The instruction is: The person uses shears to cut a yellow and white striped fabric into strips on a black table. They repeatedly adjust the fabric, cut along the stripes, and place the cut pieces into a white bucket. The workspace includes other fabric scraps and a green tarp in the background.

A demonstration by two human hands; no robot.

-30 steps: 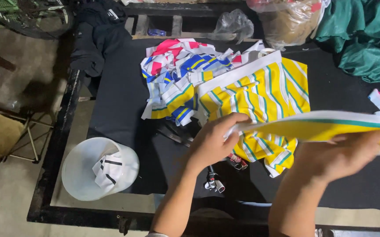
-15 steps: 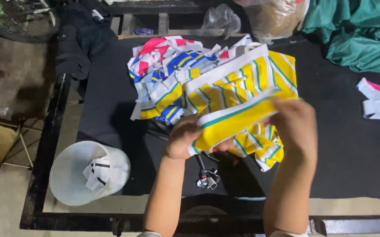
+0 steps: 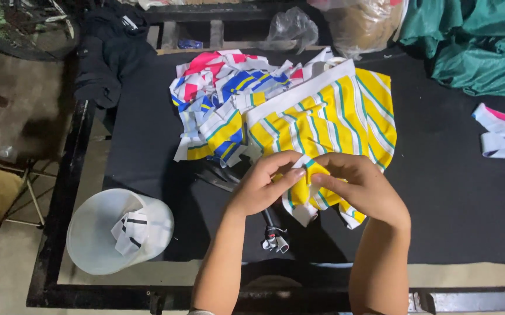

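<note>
Folding is the step in hand: the left hand (image 3: pixel 261 186) and right hand (image 3: pixel 360 186) both pinch a yellow striped fabric piece (image 3: pixel 314 178), bunched just above the black table (image 3: pixel 451 198), before the fabric pile (image 3: pixel 322 116). Judged next requirement: a firm, even grip while pressing the fold flat.

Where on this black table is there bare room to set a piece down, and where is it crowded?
Bare black table lies right of the yellow striped fabric, below the white strips. A second patch lies between the scrap heap and the white bucket. It is crowded at centre, where the left hand and right hand pinch folded yellow cloth.
</note>
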